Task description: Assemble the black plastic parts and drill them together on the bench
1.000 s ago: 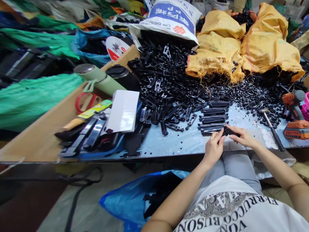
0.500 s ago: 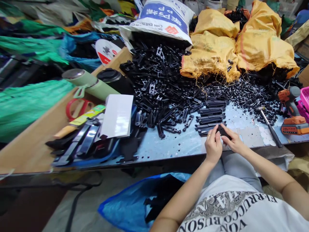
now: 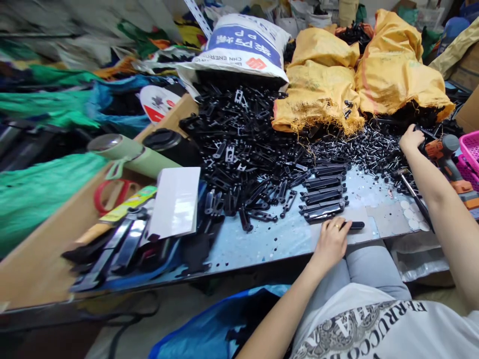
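My left hand (image 3: pixel 331 240) rests at the near edge of the blue table (image 3: pixel 269 239), its fingers closed on a flat black plastic strip (image 3: pixel 355 225) lying on the surface. Just beyond it lies a row of several similar black strips (image 3: pixel 324 189). My right hand (image 3: pixel 410 138) is stretched far to the right, its curled fingers dipped into a heap of small black pieces with metal pins (image 3: pixel 377 144); what they hold is hidden. A big heap of black plastic clips (image 3: pixel 239 144) spills from a white sack (image 3: pixel 243 45).
Two yellow sacks (image 3: pixel 396 75) lie at the back. A hammer (image 3: pixel 411 192), an orange drill (image 3: pixel 447 154) and a pink basket (image 3: pixel 472 147) sit at the right. A green tube (image 3: pixel 134 154), red scissors (image 3: pixel 110 192) and a white sheet (image 3: pixel 175 202) lie left. A blue bag (image 3: pixel 209 324) is below.
Both hands were together on one black piece. My right hand has let go and reached up and right to the small-parts heap; my left hand has laid the strip on the table.
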`<state>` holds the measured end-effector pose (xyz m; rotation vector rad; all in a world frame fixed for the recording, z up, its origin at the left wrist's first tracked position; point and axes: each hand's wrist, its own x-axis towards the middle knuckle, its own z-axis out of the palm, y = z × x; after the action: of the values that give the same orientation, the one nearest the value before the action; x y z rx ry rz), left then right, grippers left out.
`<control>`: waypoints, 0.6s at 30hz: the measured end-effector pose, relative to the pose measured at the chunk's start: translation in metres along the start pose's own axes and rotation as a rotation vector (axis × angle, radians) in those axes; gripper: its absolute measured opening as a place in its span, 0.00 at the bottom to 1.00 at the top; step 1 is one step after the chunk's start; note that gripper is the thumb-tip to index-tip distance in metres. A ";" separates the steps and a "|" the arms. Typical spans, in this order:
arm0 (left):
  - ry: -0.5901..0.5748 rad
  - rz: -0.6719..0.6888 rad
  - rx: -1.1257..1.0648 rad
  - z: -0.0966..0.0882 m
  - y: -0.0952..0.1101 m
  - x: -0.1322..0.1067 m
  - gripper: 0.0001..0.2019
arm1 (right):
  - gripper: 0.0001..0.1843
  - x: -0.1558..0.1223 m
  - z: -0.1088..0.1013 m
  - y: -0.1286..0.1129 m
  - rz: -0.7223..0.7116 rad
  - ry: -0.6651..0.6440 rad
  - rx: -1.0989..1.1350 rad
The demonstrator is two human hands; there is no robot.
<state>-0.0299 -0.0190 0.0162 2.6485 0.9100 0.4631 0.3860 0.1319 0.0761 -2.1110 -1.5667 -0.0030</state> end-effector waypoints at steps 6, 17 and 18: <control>-0.170 0.017 0.136 0.001 -0.015 0.014 0.27 | 0.23 0.005 0.000 0.004 0.544 0.092 -0.032; 0.230 -0.416 -0.920 -0.010 -0.021 0.040 0.24 | 0.24 -0.188 -0.008 -0.071 -0.203 -0.075 0.198; 0.254 -0.470 -1.052 -0.011 -0.018 0.045 0.25 | 0.24 -0.209 -0.008 -0.083 -0.314 -0.183 0.272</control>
<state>-0.0100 0.0253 0.0286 1.4071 0.9485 0.8601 0.2442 -0.0410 0.0538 -1.6803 -1.8743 0.2856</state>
